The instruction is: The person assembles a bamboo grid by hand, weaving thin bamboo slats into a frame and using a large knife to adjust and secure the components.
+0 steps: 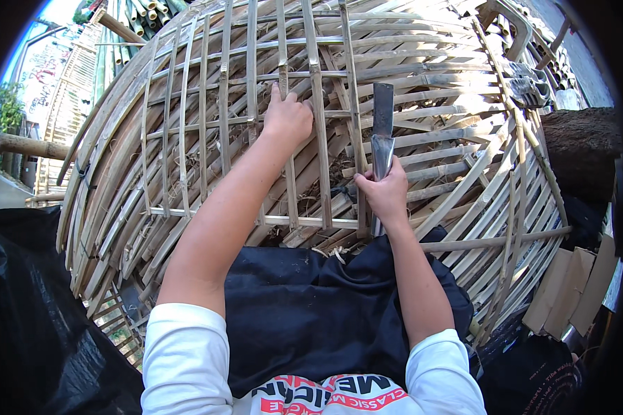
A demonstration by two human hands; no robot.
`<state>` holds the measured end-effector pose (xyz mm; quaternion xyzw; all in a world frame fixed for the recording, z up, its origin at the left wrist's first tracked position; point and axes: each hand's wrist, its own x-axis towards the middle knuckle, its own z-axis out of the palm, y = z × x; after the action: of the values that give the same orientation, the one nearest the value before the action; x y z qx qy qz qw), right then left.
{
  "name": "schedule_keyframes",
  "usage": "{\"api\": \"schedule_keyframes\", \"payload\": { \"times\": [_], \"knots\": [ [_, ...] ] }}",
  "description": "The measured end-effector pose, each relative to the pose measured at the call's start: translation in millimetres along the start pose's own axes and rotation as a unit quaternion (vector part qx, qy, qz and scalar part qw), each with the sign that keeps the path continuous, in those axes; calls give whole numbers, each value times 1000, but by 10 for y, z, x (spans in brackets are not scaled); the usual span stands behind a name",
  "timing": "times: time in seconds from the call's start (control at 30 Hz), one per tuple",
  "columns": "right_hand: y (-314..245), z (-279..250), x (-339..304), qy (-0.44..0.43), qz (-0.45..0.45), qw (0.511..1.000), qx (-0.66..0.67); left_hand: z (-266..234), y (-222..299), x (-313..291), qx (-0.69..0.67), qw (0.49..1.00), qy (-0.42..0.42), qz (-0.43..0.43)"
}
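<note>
My left hand (287, 119) reaches forward onto a lattice of split bamboo. Its index finger lies along an upright bamboo strip (282, 52), and the other fingers curl around it. Held upright in my right hand (386, 192) is a broad-bladed knife (383, 109) with a dark, square-ended blade and a shiny metal handle. The knife stands just right of another bamboo upright (354, 90). Long thin crosspieces pass behind the uprights, joining them into an open grid. Part of the knife's handle is hidden by my fingers.
Behind the lattice rises a large heap of curved bamboo slats (436, 90). Black cloth (304, 290) covers my lap. A dark log (581, 149) and folded cardboard (567, 294) are at the right. Bamboo poles (142, 17) lean at the far left, and dark sheeting (34, 297) hangs nearer.
</note>
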<state>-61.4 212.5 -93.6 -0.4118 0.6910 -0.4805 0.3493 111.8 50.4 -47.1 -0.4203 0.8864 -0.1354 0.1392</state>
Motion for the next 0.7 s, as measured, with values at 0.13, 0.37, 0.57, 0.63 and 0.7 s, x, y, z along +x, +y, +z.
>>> {"api": "schedule_keyframes", "payload": {
  "times": [0.13,0.37,0.57,0.63,0.7],
  "knots": [
    [35,12,10,0,10,1000,14,-14,3,8,6,1000,-9,-1],
    [3,10,8,-1,11,1000,-10,-2,63,-43,8,1000,7,-21],
    [-31,25,-6,2,5,1000,-24,-1,37,3,-10,999,-34,-18],
    [-12,20,-1,4,-5,1000,-18,36,44,19,2,1000,-20,-11],
    [12,9,-5,3,-29,999,-44,23,47,25,-6,1000,-28,-11]
  ]
}}
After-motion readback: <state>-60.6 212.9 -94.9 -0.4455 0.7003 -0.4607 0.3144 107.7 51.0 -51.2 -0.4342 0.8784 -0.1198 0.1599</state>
